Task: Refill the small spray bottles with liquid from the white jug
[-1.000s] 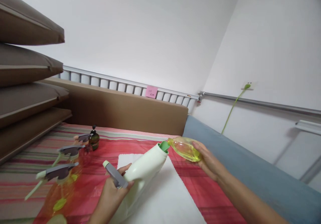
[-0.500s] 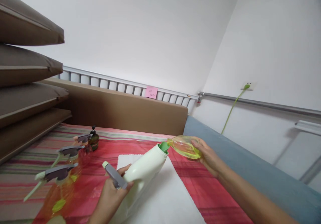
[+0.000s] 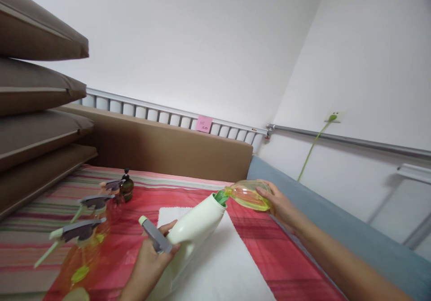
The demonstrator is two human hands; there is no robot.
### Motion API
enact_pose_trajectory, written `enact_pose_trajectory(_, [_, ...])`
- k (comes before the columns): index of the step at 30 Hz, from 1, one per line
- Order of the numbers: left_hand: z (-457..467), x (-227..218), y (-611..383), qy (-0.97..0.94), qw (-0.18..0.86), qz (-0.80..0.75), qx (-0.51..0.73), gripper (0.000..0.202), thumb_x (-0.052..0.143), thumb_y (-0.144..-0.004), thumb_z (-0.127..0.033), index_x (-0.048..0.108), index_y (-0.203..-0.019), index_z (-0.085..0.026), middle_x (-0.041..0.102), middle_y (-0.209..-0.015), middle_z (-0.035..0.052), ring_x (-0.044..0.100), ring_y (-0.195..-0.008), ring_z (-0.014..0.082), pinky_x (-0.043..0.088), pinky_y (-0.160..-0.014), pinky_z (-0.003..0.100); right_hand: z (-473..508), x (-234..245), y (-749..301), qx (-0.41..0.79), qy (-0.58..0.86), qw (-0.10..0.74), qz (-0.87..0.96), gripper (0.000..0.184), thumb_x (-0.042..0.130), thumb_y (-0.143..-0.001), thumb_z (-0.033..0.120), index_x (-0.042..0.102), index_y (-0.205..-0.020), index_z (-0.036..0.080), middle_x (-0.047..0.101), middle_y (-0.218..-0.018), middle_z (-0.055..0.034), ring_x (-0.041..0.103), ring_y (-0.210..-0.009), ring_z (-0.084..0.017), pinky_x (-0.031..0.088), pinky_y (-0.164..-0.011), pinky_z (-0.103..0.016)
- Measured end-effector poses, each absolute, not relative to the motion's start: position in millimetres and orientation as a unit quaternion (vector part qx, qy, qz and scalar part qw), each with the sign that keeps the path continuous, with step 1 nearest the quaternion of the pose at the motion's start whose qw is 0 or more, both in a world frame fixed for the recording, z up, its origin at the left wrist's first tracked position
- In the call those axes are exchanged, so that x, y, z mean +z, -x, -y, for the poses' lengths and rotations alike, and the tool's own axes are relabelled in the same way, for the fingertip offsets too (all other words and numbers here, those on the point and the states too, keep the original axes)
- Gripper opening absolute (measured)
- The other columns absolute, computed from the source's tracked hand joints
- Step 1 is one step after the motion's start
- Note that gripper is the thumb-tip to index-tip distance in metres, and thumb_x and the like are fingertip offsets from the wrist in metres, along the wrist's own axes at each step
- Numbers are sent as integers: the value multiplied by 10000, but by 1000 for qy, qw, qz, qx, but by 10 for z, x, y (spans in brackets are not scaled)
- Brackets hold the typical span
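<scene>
The pale cream plastic bottle [image 3: 188, 242] lies tilted over a white cloth [image 3: 222, 265]. The left hand [image 3: 148, 265] clasps it, also pinching a grey spray nozzle [image 3: 155, 237]. The right hand [image 3: 279, 206] grips a clear yellow-green bottle [image 3: 247, 195], its neck meeting the cream bottle's green mouth (spray bottles [image 3: 81, 247] stand left).

The right hand [image 3: 279, 204] has lifted the yellow bottle's [image 3: 247, 194] base slightly; tilt steeper.
</scene>
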State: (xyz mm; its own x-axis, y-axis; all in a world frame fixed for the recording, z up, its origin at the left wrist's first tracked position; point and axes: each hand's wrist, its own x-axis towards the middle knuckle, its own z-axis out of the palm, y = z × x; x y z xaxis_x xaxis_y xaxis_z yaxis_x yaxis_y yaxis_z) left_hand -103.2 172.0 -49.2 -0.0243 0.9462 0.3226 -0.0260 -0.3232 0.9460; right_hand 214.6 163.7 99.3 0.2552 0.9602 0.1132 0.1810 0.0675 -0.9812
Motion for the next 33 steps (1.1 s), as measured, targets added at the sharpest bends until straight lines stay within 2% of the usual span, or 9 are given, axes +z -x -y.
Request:
enact_pose_trajectory(13, [-1749,-501,1042,-594,434,-402,545,510,686,-622,-370,655,-1065,-119,717,-1006,117,668,-894,265,545,-754,304,-1562,1169,-2032,293,616,502,532,473,646,-730,484,466,-1129,305,595,-1129,-46,635,-901,-213,532,-627,-278])
enact_pose_trajectory(17, [-1745,-503,1040,-585,432,-398,560,492,712,-600,-377,678,-1028,-137,729,-962,105,674,-866,272,554,-724,305,-1598,1219,-2053,257,635,477,551,543,657,-703,511,457,-1160,295,609,-1102,-57,632,-921,-241,531,-644,-302])
enact_pose_trajectory(27, [-1716,-464,1050,-578,429,-389,575,483,736,-575,-406,699,-981,-148,736,-918,103,678,-843,273,559,-729,319,-1648,1465,-2012,160,648,382,639,630,678,-675,524,455,-1212,281,656,-1052,-56,615,-981,-268,479,-866,-404])
enact_pose_trajectory(33, [-1699,-438,1040,-579,431,-396,568,459,720,-584,-386,699,-979,-154,737,-924,93,675,-867,273,561,-734,314,-1665,1667,-1849,92,640,309,698,644,725,-620,499,500,-1192,308,635,-1107,-58,588,-1011,-299,448,-898,-450])
